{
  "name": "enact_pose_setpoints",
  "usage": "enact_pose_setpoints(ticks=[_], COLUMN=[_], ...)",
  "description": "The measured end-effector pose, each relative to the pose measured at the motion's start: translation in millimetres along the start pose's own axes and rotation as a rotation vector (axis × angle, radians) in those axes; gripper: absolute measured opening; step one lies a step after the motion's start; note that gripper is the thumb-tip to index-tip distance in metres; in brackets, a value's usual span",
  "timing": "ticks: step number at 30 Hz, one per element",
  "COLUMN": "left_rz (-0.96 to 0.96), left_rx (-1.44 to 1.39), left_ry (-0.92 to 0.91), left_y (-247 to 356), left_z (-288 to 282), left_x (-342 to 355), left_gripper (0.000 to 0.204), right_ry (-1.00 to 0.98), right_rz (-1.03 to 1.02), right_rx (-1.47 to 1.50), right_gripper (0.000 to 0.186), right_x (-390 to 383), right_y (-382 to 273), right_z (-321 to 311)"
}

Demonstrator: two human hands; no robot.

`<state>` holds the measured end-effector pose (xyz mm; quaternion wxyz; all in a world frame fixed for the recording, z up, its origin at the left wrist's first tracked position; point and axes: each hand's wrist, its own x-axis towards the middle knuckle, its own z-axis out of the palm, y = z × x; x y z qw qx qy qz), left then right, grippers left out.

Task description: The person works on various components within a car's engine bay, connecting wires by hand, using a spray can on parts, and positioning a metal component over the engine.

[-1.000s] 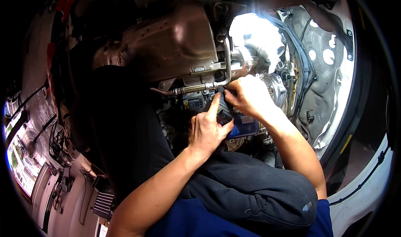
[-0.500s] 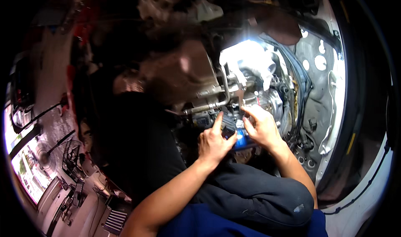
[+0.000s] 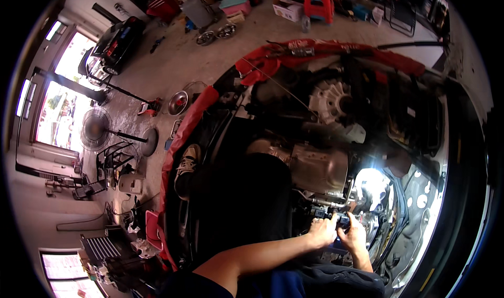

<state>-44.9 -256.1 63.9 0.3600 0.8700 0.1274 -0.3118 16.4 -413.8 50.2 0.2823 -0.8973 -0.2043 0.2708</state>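
Observation:
Deep in the engine bay, both of my hands meet at a small black part [image 3: 343,221] whose exact kind I cannot make out. My left hand [image 3: 322,233] is on its left side, the index finger reaching up against it and the other fingers curled. From the right, my right hand [image 3: 355,239] has thumb and index finger bent around the same part. Just above are a thin metal pipe [image 3: 348,189] and a brownish metal heat shield [image 3: 320,167]. A bright work light [image 3: 370,182] glares beside them, washing out nearby engine parts.
My shoe [image 3: 188,164] rests at the car's front edge, by a red cover [image 3: 191,120]. A pale finned housing [image 3: 331,99] sits farther back in the bay. Beyond are a floor fan [image 3: 96,129], a red stool [image 3: 318,3] and a dark car [image 3: 118,43].
My view has swung up and left, showing more of the garage; the hands now appear lower right and smaller. My fingers have come closer together around the black part.

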Motion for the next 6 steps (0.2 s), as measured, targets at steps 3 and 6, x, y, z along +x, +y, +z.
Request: enact_pose_setpoints(ticks=[3,6], left_rz=[0.216,0.175], left_rx=[0.121,-0.221], left_ry=[-0.190,-0.516], left_y=[22,24], left_z=[-84,-235], left_x=[-37,-87], left_gripper=[0.069,0.083], right_ry=[-0.054,-0.126], right_rz=[-0.029,-0.019], right_rx=[-0.100,-0.167], right_gripper=[0.070,0.072], right_x=[7,13], right_y=[5,26], right_z=[-9,-15])
